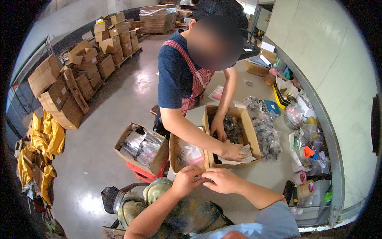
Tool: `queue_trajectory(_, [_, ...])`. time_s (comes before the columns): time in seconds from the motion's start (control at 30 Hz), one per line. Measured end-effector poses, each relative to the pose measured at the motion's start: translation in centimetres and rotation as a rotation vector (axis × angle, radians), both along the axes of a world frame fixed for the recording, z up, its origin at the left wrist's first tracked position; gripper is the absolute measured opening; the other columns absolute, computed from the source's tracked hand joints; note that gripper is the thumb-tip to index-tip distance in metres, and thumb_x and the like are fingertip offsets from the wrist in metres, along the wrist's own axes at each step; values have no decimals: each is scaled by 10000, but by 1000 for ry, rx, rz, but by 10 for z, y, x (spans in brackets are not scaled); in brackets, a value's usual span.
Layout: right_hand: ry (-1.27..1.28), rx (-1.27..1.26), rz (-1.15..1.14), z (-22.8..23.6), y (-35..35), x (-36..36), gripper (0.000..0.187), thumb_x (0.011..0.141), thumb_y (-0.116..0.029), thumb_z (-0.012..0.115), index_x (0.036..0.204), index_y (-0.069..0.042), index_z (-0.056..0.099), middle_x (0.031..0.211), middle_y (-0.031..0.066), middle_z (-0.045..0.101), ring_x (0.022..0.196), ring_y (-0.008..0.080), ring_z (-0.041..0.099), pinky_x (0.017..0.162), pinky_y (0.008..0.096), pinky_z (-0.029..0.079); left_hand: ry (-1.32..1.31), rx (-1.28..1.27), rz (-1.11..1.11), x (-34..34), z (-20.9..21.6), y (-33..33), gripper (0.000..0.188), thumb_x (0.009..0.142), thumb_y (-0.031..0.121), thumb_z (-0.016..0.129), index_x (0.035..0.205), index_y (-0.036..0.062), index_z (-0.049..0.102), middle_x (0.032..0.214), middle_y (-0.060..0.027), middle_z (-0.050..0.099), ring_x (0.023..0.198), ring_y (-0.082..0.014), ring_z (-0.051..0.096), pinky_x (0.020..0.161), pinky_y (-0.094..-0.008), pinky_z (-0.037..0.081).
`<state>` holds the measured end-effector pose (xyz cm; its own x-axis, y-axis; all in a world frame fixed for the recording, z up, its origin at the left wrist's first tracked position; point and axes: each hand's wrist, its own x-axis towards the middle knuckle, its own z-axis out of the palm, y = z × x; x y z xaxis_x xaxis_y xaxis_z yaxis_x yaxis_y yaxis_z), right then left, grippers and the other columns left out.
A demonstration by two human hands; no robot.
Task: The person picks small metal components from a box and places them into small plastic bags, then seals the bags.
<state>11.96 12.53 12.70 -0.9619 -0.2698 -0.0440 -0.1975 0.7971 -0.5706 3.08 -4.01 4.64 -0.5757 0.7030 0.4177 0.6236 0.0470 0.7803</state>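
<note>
A small clear packet [197, 178] is pinched between the left hand [185, 180] and right hand [221, 180], both closed on it, at six o'clock below the carton [174, 153]. It is best kept taut and held low (a co-worker's hands [232, 151] are busy at twelve o'clock)

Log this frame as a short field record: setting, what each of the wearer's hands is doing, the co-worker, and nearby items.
setting: warehouse work table against a pale wall, stacked cardboard boxes on the floor to the left
left hand: fingers pinched together at the edge of a small open carton holding clear bags
right hand: meets the left hand at the same spot; whatever they pinch is too small to tell
co-worker: person in a checked apron, both hands inside a larger open box of dark parts
nearby: bagged dark parts, red crate
</note>
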Motion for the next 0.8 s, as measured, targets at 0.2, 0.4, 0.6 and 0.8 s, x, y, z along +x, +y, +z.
queue_trajectory(0.2, [52, 25, 40, -4, -11, 4, 352, 825, -255, 611, 1086, -19, 602, 1085, 149, 592, 949, 326, 593, 825, 390, 487, 132, -75, 44, 2, -4, -10, 442, 618, 119, 778, 1035, 46, 646, 909, -124, 608, 794, -280, 603, 706, -379, 505])
queue_trajectory(0.4, [191, 141, 157, -10, -7, 8, 371, 812, -314, 642, 1065, -42, 634, 1193, 166, 539, 1006, 336, 554, 845, 399, 462, 318, -54, 97, 10, 6, -9, 749, 558, 147, 789, 1227, 51, 464, 1050, -133, 566, 991, -311, 548, 911, -484, 398])
queue_trajectory(0.6, [-170, 178, 151, -9, -29, 6, 361, 800, -381, 640, 962, -58, 660, 969, 204, 572, 922, 359, 580, 809, 427, 478, 295, -80, -40, 12, -2, -14, 564, 640, 152, 706, 1126, 11, 455, 1038, -147, 546, 1011, -323, 532, 988, -507, 308])
queue_trajectory(0.8, [-152, 40, 127, -17, -29, 3, 404, 794, -416, 642, 919, -32, 653, 935, 208, 576, 880, 370, 587, 796, 431, 482, 382, -65, 60, 13, 7, -11, 503, 648, 140, 669, 1098, -1, 493, 961, -159, 576, 938, -333, 562, 896, -450, 396])
